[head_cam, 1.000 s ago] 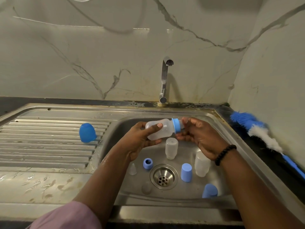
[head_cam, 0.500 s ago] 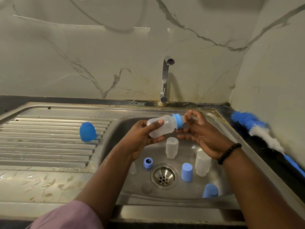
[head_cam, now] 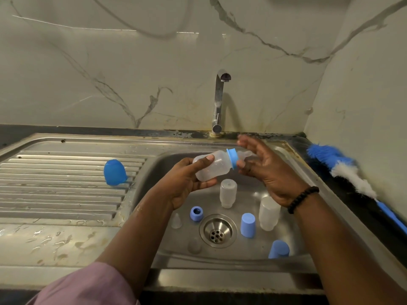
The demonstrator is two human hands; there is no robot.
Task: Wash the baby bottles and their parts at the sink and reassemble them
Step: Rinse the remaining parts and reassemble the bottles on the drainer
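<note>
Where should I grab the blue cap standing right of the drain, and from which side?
Take the blue cap by its side walls, coming straight down from above. It stands upright with its closed end up and flares toward the base, so fingers can pinch near the narrower top. The upturned bottle stands close on its right.

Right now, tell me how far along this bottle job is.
Done: one bottle wears its blue collar and teat. In hand: left hand holds it; right hand open at the teat. Left: two bottles, caps, a ring and teats in the sink.
</note>
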